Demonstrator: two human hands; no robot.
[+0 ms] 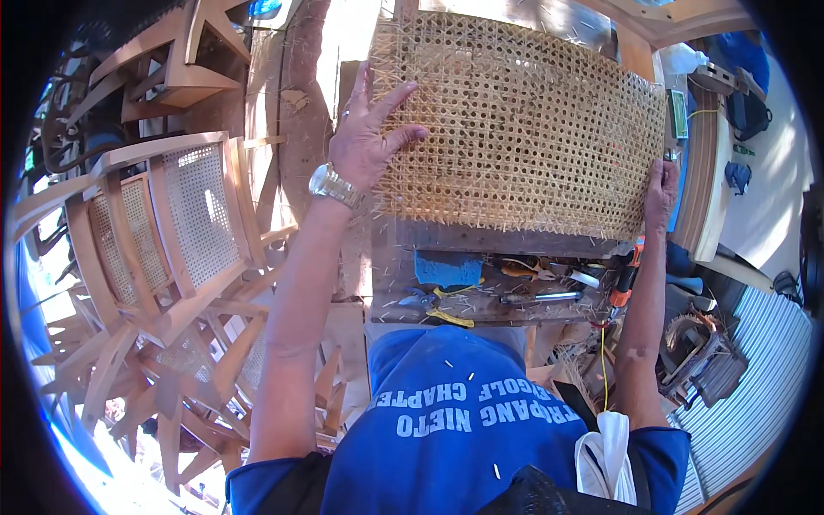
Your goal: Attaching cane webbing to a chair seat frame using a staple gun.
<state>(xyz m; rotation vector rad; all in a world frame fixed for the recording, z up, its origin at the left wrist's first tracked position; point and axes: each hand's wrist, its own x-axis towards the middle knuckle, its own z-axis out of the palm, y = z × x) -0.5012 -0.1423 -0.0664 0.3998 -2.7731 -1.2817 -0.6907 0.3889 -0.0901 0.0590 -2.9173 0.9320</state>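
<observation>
A sheet of woven cane webbing [524, 129] with frayed strand ends lies in front of me over the workbench. My left hand [365, 142] is on its left edge, with thumb and forefinger over the weave. At the right edge, my right hand [659, 196] grips the side of the sheet between thumb and fingers. Below the sheet's near edge are yellow-handled snips [438, 305], orange-handled pliers [524, 269], a blue flat piece [448, 269] and a long metal tool [541, 298]. An orange and black power tool [627, 279] sits beside my right forearm.
Wooden chair frames with cane panels [202, 215] are piled at the left. Cane scraps litter the dark workbench [395, 266]. On the right are stacked boards [699, 172], a black bag [748, 116] and a dark machine-like object [708, 356]. A yellow cord [604, 369] hangs near my body.
</observation>
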